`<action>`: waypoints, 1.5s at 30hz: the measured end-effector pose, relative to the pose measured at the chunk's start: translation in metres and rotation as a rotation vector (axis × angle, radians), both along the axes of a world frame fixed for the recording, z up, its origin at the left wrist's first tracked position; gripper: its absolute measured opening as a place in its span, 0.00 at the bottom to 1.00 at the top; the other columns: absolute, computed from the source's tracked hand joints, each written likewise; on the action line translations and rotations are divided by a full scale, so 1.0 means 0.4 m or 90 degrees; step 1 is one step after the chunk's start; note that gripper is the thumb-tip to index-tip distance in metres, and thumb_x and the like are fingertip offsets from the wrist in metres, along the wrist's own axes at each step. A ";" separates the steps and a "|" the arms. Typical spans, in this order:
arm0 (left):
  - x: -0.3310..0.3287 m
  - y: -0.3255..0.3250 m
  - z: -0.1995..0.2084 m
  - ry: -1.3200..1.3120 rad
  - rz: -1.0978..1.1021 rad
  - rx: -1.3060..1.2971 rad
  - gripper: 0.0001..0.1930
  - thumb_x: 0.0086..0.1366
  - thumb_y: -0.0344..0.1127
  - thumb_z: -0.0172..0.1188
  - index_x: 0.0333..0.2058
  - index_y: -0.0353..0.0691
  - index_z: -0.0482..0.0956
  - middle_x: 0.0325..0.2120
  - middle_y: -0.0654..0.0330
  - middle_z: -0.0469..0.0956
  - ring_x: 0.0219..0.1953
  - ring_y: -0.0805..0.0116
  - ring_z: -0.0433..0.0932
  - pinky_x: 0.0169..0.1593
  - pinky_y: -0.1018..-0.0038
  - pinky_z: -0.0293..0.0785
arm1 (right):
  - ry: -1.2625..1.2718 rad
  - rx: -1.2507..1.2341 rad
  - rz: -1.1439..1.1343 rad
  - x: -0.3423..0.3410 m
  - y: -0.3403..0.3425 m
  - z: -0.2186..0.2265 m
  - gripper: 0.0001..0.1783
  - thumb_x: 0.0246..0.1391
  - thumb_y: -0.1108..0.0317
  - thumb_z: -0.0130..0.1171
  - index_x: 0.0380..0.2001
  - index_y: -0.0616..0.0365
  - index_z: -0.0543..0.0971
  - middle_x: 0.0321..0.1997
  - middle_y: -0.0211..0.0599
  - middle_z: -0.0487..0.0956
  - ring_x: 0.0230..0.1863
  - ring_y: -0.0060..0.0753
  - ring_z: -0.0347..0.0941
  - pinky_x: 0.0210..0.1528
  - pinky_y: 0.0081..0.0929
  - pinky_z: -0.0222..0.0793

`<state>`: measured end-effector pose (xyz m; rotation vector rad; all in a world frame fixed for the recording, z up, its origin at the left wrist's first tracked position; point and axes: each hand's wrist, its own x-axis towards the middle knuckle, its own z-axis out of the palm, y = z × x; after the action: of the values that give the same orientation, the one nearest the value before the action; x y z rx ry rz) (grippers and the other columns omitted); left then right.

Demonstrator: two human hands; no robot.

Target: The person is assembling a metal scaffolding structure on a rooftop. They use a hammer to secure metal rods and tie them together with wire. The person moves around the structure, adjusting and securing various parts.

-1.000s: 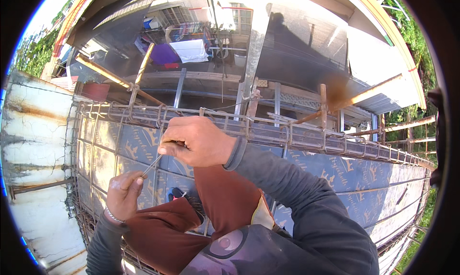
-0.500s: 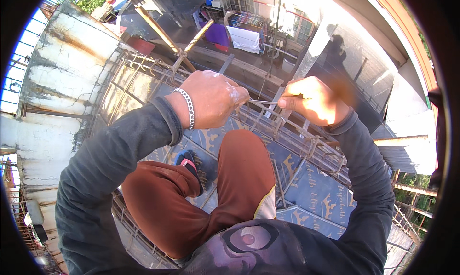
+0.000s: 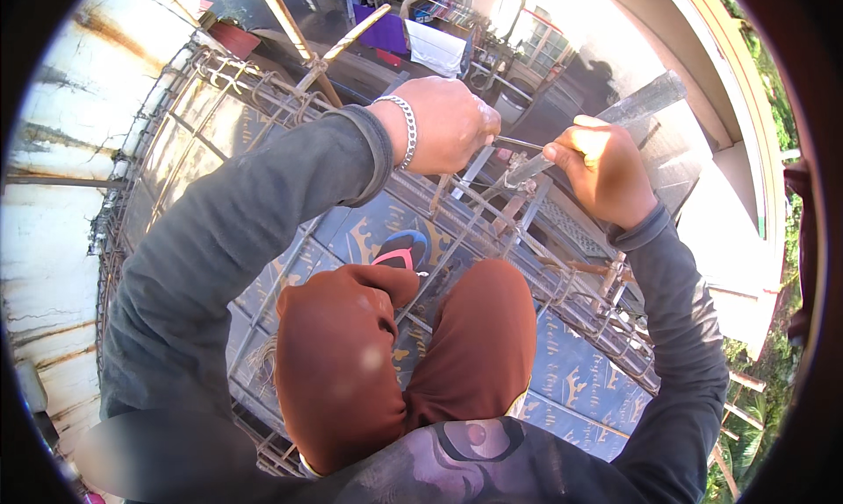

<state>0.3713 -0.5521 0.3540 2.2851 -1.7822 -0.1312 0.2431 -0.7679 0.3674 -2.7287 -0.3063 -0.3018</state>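
Observation:
A short, thin metal wire [image 3: 522, 142] stretches between my two hands, above a cage of steel reinforcing bars [image 3: 555, 284]. My left hand [image 3: 442, 126], with a chain bracelet at the wrist, is closed on one end; its fingertips are mostly turned away. At the other end my right hand [image 3: 608, 172] pinches the wire between thumb and fingers, partly in bright sun. Behind the right hand a grey board [image 3: 650, 98] slants up from the cage. Both hands are apart from the bars below.
Blue printed panels [image 3: 571, 377] lie under the bars, and my sandalled foot [image 3: 404, 253] rests there. Wooden poles [image 3: 283, 17] stick up at the far left. A stained white wall [image 3: 53, 241] runs along the left. Beyond the cage, a lower yard holds hanging cloths [image 3: 436, 47].
Both hands have shifted up relative to the view, the left also to the right, with the wire still between them. My view has moved, and my legs and foot appear further right.

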 end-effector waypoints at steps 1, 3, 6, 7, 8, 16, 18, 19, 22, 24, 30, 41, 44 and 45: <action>0.018 -0.012 -0.020 0.018 -0.007 -0.019 0.08 0.64 0.35 0.53 0.34 0.40 0.80 0.23 0.50 0.79 0.30 0.48 0.79 0.36 0.56 0.74 | 0.035 -0.007 -0.032 0.018 -0.004 -0.006 0.11 0.51 0.63 0.63 0.24 0.60 0.82 0.23 0.42 0.75 0.27 0.49 0.73 0.30 0.40 0.68; 0.050 -0.045 -0.060 0.025 -0.017 -0.018 0.08 0.64 0.35 0.53 0.34 0.41 0.80 0.23 0.50 0.79 0.29 0.48 0.79 0.36 0.56 0.74 | 0.107 -0.014 -0.103 0.054 -0.021 -0.027 0.11 0.51 0.62 0.63 0.26 0.58 0.84 0.25 0.43 0.77 0.29 0.50 0.74 0.31 0.41 0.68; 0.078 -0.101 -0.095 0.016 -0.007 0.084 0.08 0.60 0.35 0.56 0.34 0.40 0.82 0.27 0.50 0.81 0.33 0.50 0.81 0.38 0.59 0.77 | 0.154 0.005 -0.167 0.099 -0.038 -0.095 0.10 0.51 0.62 0.64 0.27 0.58 0.84 0.26 0.44 0.79 0.30 0.49 0.76 0.32 0.40 0.70; 0.077 -0.132 -0.111 0.036 0.009 0.152 0.09 0.59 0.35 0.57 0.35 0.41 0.83 0.30 0.50 0.82 0.36 0.52 0.82 0.41 0.61 0.78 | 0.194 -0.004 -0.194 0.116 -0.052 -0.137 0.11 0.51 0.61 0.64 0.26 0.59 0.84 0.28 0.45 0.80 0.31 0.49 0.77 0.34 0.40 0.71; 0.078 -0.158 -0.122 0.049 0.025 0.223 0.10 0.57 0.35 0.58 0.36 0.42 0.84 0.34 0.49 0.83 0.39 0.53 0.82 0.43 0.63 0.79 | 0.206 -0.020 -0.224 0.122 -0.056 -0.182 0.11 0.51 0.61 0.63 0.27 0.59 0.84 0.28 0.45 0.80 0.31 0.49 0.77 0.34 0.40 0.71; 0.195 -0.133 -0.360 0.813 0.097 0.050 0.26 0.55 0.38 0.67 0.50 0.28 0.75 0.30 0.55 0.81 0.28 0.68 0.81 0.28 0.74 0.78 | 0.380 0.498 -0.418 0.019 -0.080 -0.524 0.13 0.56 0.63 0.63 0.34 0.64 0.83 0.25 0.36 0.80 0.27 0.26 0.72 0.34 0.30 0.68; 0.200 -0.074 -0.438 1.003 0.128 -0.100 0.35 0.54 0.38 0.71 0.57 0.25 0.69 0.34 0.58 0.80 0.30 0.77 0.78 0.27 0.81 0.76 | 0.414 0.646 -0.385 -0.009 -0.059 -0.533 0.13 0.58 0.64 0.62 0.34 0.65 0.83 0.25 0.29 0.78 0.28 0.19 0.65 0.33 0.25 0.65; 0.173 -0.076 -0.472 0.943 0.123 -0.066 0.33 0.56 0.37 0.70 0.57 0.27 0.69 0.35 0.58 0.79 0.31 0.77 0.78 0.27 0.81 0.77 | 0.442 0.677 -0.408 -0.024 -0.051 -0.544 0.12 0.58 0.64 0.62 0.34 0.65 0.83 0.26 0.29 0.78 0.28 0.19 0.65 0.33 0.25 0.65; 0.077 -0.096 -0.503 0.781 0.070 -0.070 0.22 0.63 0.35 0.64 0.53 0.31 0.75 0.35 0.60 0.79 0.29 0.76 0.77 0.31 0.79 0.77 | 0.480 0.662 -0.397 -0.034 -0.020 -0.553 0.13 0.58 0.64 0.63 0.34 0.67 0.83 0.26 0.32 0.79 0.28 0.22 0.67 0.33 0.27 0.66; 0.049 -0.113 -0.530 0.581 -0.026 -0.180 0.14 0.65 0.33 0.60 0.46 0.31 0.79 0.34 0.58 0.79 0.29 0.74 0.77 0.32 0.77 0.77 | 0.461 0.557 -0.341 -0.034 -0.017 -0.568 0.14 0.57 0.63 0.63 0.33 0.68 0.83 0.26 0.35 0.79 0.28 0.24 0.68 0.33 0.28 0.67; 0.012 -0.140 -0.488 0.409 -0.094 -0.209 0.09 0.62 0.28 0.60 0.40 0.33 0.81 0.33 0.54 0.80 0.29 0.63 0.82 0.34 0.71 0.78 | 0.492 0.463 -0.346 -0.022 -0.037 -0.560 0.15 0.53 0.61 0.65 0.33 0.65 0.84 0.25 0.43 0.82 0.26 0.32 0.75 0.34 0.32 0.71; -0.073 -0.278 -0.361 0.279 -0.184 -0.220 0.03 0.61 0.26 0.60 0.32 0.34 0.78 0.27 0.52 0.78 0.28 0.53 0.79 0.31 0.66 0.74 | 0.357 0.249 -0.404 -0.130 -0.077 -0.453 0.28 0.53 0.40 0.57 0.31 0.58 0.83 0.34 0.50 0.82 0.39 0.51 0.80 0.45 0.43 0.75; -0.082 -0.339 -0.296 0.374 -0.126 -0.155 0.05 0.64 0.26 0.55 0.32 0.30 0.77 0.25 0.51 0.76 0.25 0.57 0.75 0.30 0.67 0.70 | 0.247 0.313 -0.582 -0.239 -0.060 -0.313 0.29 0.52 0.42 0.59 0.40 0.60 0.80 0.45 0.54 0.75 0.45 0.55 0.75 0.49 0.43 0.72; -0.053 -0.354 -0.304 0.380 -0.146 -0.128 0.07 0.66 0.27 0.53 0.32 0.29 0.75 0.25 0.52 0.74 0.25 0.60 0.73 0.30 0.68 0.68 | 0.189 0.356 -0.602 -0.262 -0.055 -0.283 0.27 0.50 0.44 0.61 0.38 0.60 0.81 0.41 0.51 0.75 0.44 0.54 0.76 0.48 0.43 0.72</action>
<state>0.3501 -0.6936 0.2323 1.6598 -1.6302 -0.5784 0.1381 -0.7901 0.2540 -2.1195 1.0140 -0.1715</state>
